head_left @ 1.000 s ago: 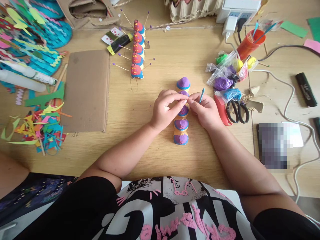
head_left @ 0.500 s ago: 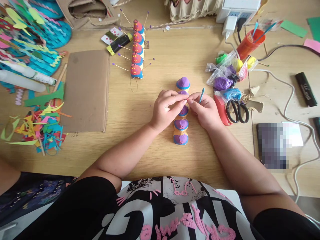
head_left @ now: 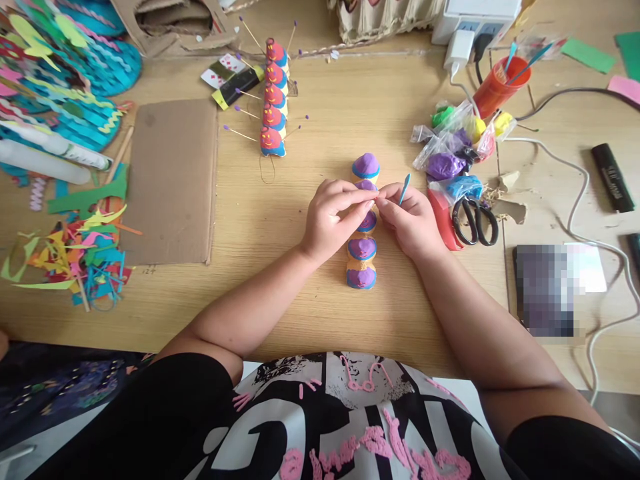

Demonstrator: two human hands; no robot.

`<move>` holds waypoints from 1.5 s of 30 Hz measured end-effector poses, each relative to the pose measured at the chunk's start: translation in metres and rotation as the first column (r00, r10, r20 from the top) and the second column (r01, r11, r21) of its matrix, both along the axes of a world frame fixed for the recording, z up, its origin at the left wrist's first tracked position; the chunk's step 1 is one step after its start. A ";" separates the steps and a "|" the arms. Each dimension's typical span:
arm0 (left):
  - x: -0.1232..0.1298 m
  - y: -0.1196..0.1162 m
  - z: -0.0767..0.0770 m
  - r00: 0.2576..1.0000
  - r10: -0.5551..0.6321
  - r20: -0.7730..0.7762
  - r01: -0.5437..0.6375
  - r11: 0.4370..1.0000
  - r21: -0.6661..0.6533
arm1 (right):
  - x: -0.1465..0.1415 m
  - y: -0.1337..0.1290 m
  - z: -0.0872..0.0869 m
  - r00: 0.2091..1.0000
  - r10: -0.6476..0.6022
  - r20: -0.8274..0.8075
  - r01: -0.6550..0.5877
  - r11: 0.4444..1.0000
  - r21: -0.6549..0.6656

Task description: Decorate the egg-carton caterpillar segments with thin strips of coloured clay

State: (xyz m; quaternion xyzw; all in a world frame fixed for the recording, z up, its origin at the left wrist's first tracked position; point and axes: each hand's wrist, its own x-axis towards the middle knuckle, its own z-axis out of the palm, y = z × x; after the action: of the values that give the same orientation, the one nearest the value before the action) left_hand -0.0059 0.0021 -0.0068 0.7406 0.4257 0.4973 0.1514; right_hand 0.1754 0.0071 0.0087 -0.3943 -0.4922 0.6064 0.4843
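Both hands meet above a strip of purple, blue and orange bumps (head_left: 361, 249) lying upright in the view on the wooden table. My left hand (head_left: 333, 217) pinches a tiny red bit between thumb and forefinger. The fingertips of my right hand (head_left: 410, 220) are pressed together at the same spot, touching that bit. A small blue tool (head_left: 405, 189) sticks up from my right hand, held among its fingers. The hands hide part of the strip's middle. Farther off stands a similar strip with red faces (head_left: 274, 100) and purple-tipped sticks.
Brown cardboard (head_left: 170, 180) and paper scraps (head_left: 95, 257) lie on the left. To the right are black-handled scissors (head_left: 475, 222), bagged clay (head_left: 447, 166), an orange cup (head_left: 501, 87), a white cable (head_left: 583, 190) and a black marker (head_left: 612, 178).
My hands hold almost the same pose, still fingertip to fingertip. At the lower left edge, another person's bare limb has drawn back out of view for the most part.
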 end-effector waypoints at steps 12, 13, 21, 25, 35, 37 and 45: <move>0.000 -0.001 0.001 0.999 0.021 -0.032 -0.022 0.998 -0.058 | -0.001 0.000 0.002 1.000 -0.001 0.017 0.002 1.000 -0.018; 0.000 -0.001 0.001 0.999 0.026 -0.040 -0.028 0.998 -0.053 | -0.001 0.000 0.002 1.000 -0.001 0.018 0.002 1.000 -0.017; 0.000 -0.002 0.003 1.000 0.007 -0.023 -0.008 1.000 -0.024 | -0.001 0.001 0.001 1.000 -0.017 -0.013 0.017 0.999 -0.035; 0.000 -0.002 0.002 1.000 -0.013 -0.005 0.013 1.000 -0.019 | -0.001 0.001 0.001 1.000 -0.025 -0.019 0.024 0.999 -0.029; 0.000 -0.001 0.003 0.996 0.061 -0.068 -0.062 0.998 -0.008 | -0.003 -0.001 0.005 0.999 -0.016 0.041 0.016 1.000 -0.001; 0.001 -0.002 0.004 0.993 0.085 -0.081 -0.086 0.996 -0.015 | -0.003 -0.002 0.006 0.998 -0.011 0.060 0.011 1.000 0.005; -0.001 0.000 0.001 0.992 0.126 -0.016 -0.126 0.991 -0.036 | -0.002 -0.002 0.004 0.996 -0.050 0.075 0.048 0.998 0.034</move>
State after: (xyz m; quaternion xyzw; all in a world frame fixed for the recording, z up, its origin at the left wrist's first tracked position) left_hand -0.0069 0.0022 -0.0060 0.7129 0.4817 0.4928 0.1303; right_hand 0.1729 0.0055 0.0130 -0.4211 -0.5099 0.5711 0.4863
